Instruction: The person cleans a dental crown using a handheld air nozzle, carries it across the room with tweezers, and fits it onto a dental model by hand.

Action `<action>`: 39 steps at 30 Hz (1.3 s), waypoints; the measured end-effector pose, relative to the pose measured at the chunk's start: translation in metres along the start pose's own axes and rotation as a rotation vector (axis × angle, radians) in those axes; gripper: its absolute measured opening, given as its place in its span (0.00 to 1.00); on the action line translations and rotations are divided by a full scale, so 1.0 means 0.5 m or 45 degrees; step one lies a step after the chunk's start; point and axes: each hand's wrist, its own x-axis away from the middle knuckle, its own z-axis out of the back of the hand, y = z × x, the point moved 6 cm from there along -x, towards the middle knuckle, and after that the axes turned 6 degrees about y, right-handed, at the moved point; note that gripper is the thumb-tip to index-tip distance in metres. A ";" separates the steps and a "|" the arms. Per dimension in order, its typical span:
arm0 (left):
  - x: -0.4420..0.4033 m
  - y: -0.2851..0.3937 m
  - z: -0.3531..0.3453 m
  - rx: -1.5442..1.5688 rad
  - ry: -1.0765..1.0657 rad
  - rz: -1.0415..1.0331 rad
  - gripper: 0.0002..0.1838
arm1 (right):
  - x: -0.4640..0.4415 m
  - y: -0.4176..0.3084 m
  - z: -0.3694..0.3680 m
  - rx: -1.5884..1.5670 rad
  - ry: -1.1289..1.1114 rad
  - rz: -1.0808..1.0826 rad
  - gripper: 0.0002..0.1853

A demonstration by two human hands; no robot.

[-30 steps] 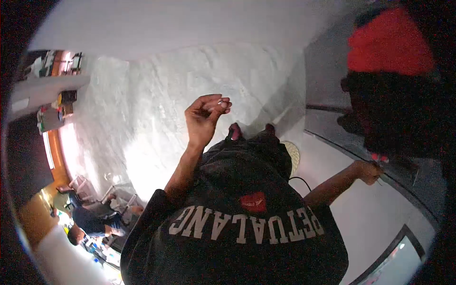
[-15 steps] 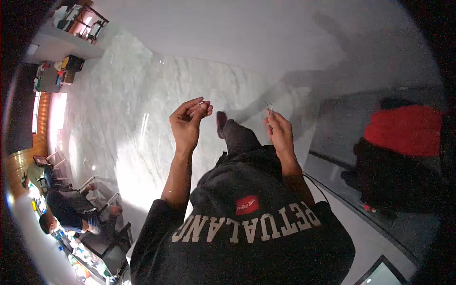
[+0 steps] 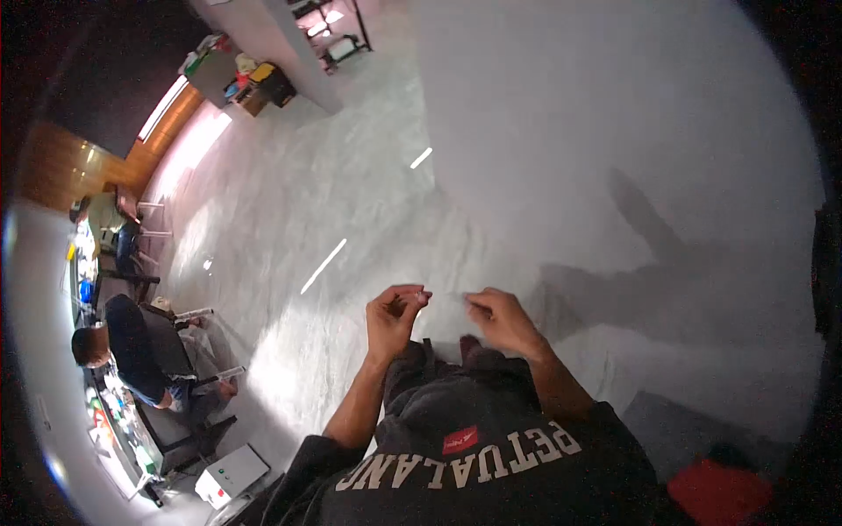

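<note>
My left hand (image 3: 392,323) is raised in front of my body, its thumb and fingertips pinched on a small shiny thing (image 3: 423,299) too small to make out. To its right, my right hand (image 3: 504,321) is closed, with the fingers pointing towards the left hand. Thin tweezers (image 3: 466,297) stick out of the right fingers, faint and smeared here. A narrow gap separates the two hands. Below them are my dark trousers and dark lettered shirt (image 3: 500,456).
A person (image 3: 136,351) sits at a brightly lit, cluttered workbench on the left. Near it stands a grey box with buttons (image 3: 233,475). Chairs (image 3: 123,219), a pillar (image 3: 303,53) and a black-yellow crate (image 3: 274,83) lie farther off. Red cloth (image 3: 719,491) shows at lower right.
My view has turned left, so the room has shifted right and the red cloth has dropped to the lower corner. Both hands appear lower and closer together.
</note>
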 end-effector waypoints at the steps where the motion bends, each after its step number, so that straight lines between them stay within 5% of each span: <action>1: -0.045 -0.002 0.033 -0.024 0.019 -0.005 0.10 | -0.068 -0.037 -0.019 0.068 -0.104 0.020 0.16; 6: -0.307 0.017 0.191 -0.195 -0.058 0.001 0.09 | -0.402 -0.132 -0.142 0.230 -0.373 0.104 0.17; 13: -0.712 0.099 0.340 -0.295 -0.266 -0.095 0.06 | -0.764 -0.188 -0.242 0.131 -0.155 0.078 0.16; 16: -0.893 0.131 0.357 -0.285 -0.431 0.062 0.07 | -0.909 -0.200 -0.241 0.113 -0.086 0.074 0.16; 31: -1.748 0.281 0.316 -0.396 -0.197 0.024 0.12 | -1.701 -0.182 0.001 0.049 0.234 -0.210 0.14; 39: -2.194 0.220 0.137 -0.223 -0.429 0.140 0.15 | -1.973 -0.041 0.243 0.119 0.721 -0.381 0.14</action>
